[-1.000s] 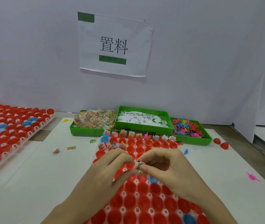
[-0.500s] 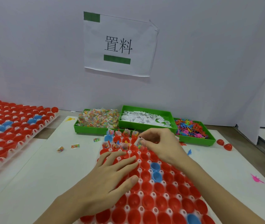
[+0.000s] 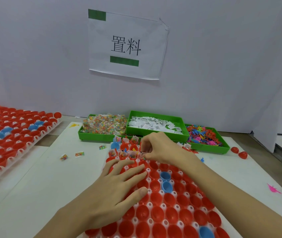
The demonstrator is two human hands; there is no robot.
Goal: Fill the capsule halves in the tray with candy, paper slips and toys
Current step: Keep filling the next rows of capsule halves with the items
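A white tray full of red and a few blue capsule halves lies in front of me. My left hand rests flat on its near-left part, fingers spread. My right hand hovers over the far rows and pinches a small candy packet with a paper slip at its fingertips, above a capsule half. Several far-row halves hold candy and slips. Behind stand three green bins: candy packets, paper slips, colourful toys.
A second tray of red and blue capsule halves sits at the left. Loose candy packets lie on the white table, a pink toy at right, two red halves beyond the toy bin. A white wall with a paper sign closes the back.
My hands were together over the tray's middle. The left hand went flat onto the tray; the right hand carried the small packet and slip forward to the far rows.
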